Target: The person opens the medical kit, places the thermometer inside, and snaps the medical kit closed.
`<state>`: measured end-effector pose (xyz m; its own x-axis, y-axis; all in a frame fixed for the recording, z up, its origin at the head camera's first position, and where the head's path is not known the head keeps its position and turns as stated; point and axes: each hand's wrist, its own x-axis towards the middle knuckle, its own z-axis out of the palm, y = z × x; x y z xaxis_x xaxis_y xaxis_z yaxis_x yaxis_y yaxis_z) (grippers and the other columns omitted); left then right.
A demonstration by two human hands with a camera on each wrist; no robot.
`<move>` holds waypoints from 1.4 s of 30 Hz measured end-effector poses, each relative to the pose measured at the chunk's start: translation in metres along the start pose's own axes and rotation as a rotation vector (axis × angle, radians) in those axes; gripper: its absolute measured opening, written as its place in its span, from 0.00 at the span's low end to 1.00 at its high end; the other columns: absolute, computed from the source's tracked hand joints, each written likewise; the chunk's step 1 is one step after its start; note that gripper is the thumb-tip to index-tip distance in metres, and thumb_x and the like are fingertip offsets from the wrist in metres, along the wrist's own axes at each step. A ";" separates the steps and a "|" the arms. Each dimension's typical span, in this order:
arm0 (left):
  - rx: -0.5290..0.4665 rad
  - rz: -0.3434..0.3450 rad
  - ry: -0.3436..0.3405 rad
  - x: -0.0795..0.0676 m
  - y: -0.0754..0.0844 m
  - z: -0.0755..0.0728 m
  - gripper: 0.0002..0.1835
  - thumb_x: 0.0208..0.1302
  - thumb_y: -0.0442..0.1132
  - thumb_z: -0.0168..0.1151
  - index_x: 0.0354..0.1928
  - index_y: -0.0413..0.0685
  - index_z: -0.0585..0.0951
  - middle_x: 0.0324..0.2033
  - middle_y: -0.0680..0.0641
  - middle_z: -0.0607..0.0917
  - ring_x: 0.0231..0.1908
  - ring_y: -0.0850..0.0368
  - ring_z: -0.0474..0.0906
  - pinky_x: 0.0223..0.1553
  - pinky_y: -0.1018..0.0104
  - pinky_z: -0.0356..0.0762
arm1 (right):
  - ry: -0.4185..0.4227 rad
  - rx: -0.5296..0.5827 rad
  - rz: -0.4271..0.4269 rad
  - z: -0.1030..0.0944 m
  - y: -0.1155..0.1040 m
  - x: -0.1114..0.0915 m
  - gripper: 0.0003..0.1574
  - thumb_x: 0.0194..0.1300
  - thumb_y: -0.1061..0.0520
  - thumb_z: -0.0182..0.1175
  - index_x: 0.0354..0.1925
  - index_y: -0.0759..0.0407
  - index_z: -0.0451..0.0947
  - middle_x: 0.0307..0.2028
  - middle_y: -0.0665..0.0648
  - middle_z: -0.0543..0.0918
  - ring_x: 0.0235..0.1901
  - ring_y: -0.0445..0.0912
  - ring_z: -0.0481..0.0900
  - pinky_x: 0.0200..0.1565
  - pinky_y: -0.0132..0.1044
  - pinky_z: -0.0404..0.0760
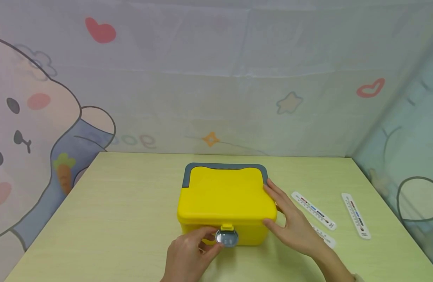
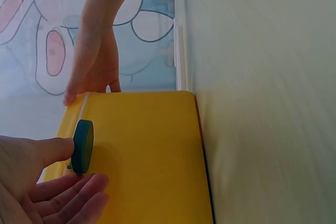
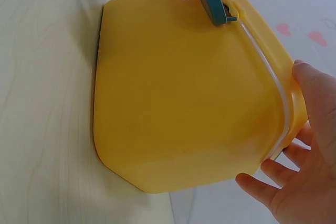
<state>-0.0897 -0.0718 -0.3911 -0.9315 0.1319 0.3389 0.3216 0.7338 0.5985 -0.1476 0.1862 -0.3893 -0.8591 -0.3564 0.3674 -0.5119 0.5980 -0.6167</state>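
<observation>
A yellow storage box (image 1: 227, 196) with a grey carrying handle (image 1: 225, 166) folded flat on its lid stands upright on the table. At its front, a rounded grey-blue latch (image 1: 227, 237) tilts outward from the box wall. My left hand (image 1: 191, 252) pinches this latch, the thumb on its edge and the other fingers beside and below it. Against the box's right side rests my right hand (image 1: 294, 223), its fingers spread along the lid's edge and its thumb at the front corner. The lid lies down on the box, and the inside is hidden.
To the right of the box lie white strips with printed scales, like flat thermometers: one (image 1: 314, 210) angled, one (image 1: 356, 216) farther right, and another (image 1: 324, 236) partly hidden by my right hand. A printed cloth (image 1: 216, 78) hangs behind the pale wooden table (image 1: 107, 215).
</observation>
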 end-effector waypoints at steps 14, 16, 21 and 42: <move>0.039 0.056 0.029 -0.001 -0.005 -0.002 0.16 0.46 0.50 0.72 0.38 0.57 0.84 0.30 0.59 0.85 0.23 0.72 0.77 0.24 0.81 0.73 | 0.001 0.011 0.006 0.000 -0.002 0.000 0.46 0.60 0.51 0.62 0.70 0.43 0.51 0.71 0.46 0.49 0.68 0.48 0.55 0.54 0.49 0.74; 0.057 0.066 0.044 -0.001 -0.005 -0.004 0.16 0.46 0.51 0.72 0.38 0.57 0.83 0.31 0.60 0.85 0.23 0.72 0.77 0.24 0.81 0.73 | 0.002 0.012 0.003 0.000 -0.002 0.000 0.46 0.60 0.51 0.62 0.70 0.43 0.51 0.71 0.46 0.49 0.68 0.48 0.55 0.54 0.49 0.74; 0.080 0.084 0.103 -0.002 -0.004 -0.014 0.16 0.44 0.50 0.73 0.36 0.56 0.84 0.32 0.60 0.85 0.25 0.70 0.78 0.27 0.78 0.76 | 0.002 0.024 0.009 0.000 -0.002 -0.001 0.46 0.60 0.50 0.62 0.70 0.42 0.51 0.71 0.46 0.49 0.68 0.48 0.54 0.54 0.50 0.74; -0.131 0.338 0.423 0.019 -0.026 -0.057 0.20 0.42 0.36 0.74 0.42 0.48 0.82 0.41 0.50 0.83 0.42 0.56 0.80 0.50 0.83 0.69 | 0.001 0.048 0.017 0.000 -0.001 0.000 0.46 0.60 0.51 0.62 0.70 0.42 0.51 0.71 0.45 0.48 0.68 0.46 0.53 0.56 0.47 0.72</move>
<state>-0.1058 -0.1268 -0.3590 -0.6323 0.0472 0.7733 0.6342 0.6047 0.4817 -0.1469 0.1855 -0.3891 -0.8675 -0.3459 0.3575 -0.4969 0.5689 -0.6553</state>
